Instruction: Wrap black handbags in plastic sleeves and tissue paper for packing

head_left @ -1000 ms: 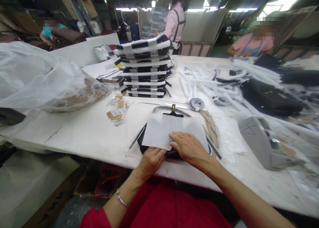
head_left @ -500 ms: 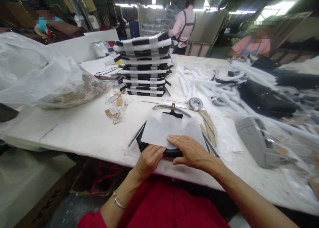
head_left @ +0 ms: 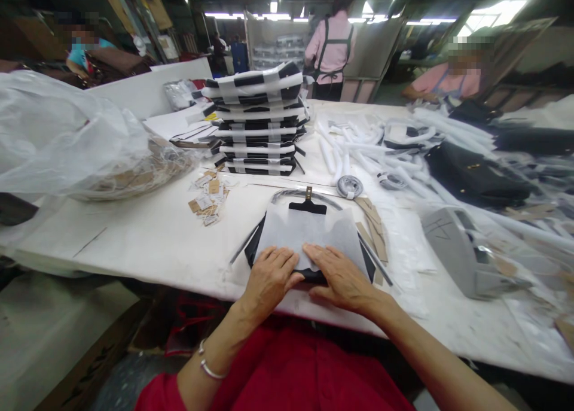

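A black bag (head_left: pixel 254 250) lies flat at the table's front edge, with a white sheet of paper (head_left: pixel 309 228) over most of it. Both hands rest on the sheet's near edge. My left hand (head_left: pixel 272 274) is laid on the lower left part, fingers stretched forward. My right hand (head_left: pixel 337 276) presses beside it, fingers extended and thumb apart. Beyond the sheet's far edge a black tab with a brass-coloured fitting (head_left: pixel 309 197) sticks out. A grey wrapped handle or strap (head_left: pixel 280 195) curves around the back of the bag.
Wrapped black bags stand in a stack (head_left: pixel 258 133) behind. Paper tags (head_left: pixel 208 198) lie to the left, near a large plastic bag (head_left: pixel 76 136). On the right are a grey tape dispenser (head_left: pixel 457 252), white foam tubes (head_left: pixel 329 154) and black bags (head_left: pixel 475 171). Other people work farther back.
My left hand has moved up from the bag's near edge onto the paper, its fingers now flatter. My right hand stays almost in place. The paper now lies lower, showing more of the black tab.
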Available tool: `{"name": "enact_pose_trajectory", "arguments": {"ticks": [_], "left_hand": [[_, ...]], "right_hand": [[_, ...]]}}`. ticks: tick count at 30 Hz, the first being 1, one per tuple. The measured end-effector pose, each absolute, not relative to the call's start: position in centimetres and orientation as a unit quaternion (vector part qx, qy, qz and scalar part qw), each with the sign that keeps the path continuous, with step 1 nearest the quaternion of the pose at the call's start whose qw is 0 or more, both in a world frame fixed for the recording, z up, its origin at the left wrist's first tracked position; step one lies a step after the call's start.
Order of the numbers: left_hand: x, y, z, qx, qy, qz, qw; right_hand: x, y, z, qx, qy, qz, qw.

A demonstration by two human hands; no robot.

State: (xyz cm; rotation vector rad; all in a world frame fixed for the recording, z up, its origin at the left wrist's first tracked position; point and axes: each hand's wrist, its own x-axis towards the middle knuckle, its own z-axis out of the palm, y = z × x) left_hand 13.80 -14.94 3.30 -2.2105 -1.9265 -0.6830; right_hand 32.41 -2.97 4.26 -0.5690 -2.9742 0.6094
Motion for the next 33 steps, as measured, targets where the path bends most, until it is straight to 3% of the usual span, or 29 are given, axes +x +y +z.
{"name": "enact_pose_trajectory", "arguments": {"ticks": [5,12,20,23,27,33], "left_hand": [[13.8,-15.6,1.8,-0.726,-0.638,-0.249,0.069],[14.6,-14.4,5.2,-0.714,-0.684,-0.148,0.014],[14.2,-13.1,2.6,-0.743,-0.608,-0.265,-0.086],[13.9,-13.3,1.8,-0.733,-0.613,-0.282,-0.086],[13.9,-13.4,1.9,-0.736,-0.607,-0.289,-0.074],[14.1,-13.5,1.5,-0.738,-0.605,-0.299,-0.031]], "right_hand": [[32.4,-3.1,3.9,-0.193,-0.960,0.199,0.030],[32.1,-3.0,4.4,-0.180,-0.967,0.180,0.025],[32.4,-3.1,5.6,-0.193,-0.952,0.237,0.023],[33.4,-2.0,6.6,-0.211,-0.942,0.261,0.022],[35.0,0.1,7.0,-0.229,-0.957,0.176,0.032],[35.0,0.0,7.1,-0.193,-0.971,0.142,0.019]]}}
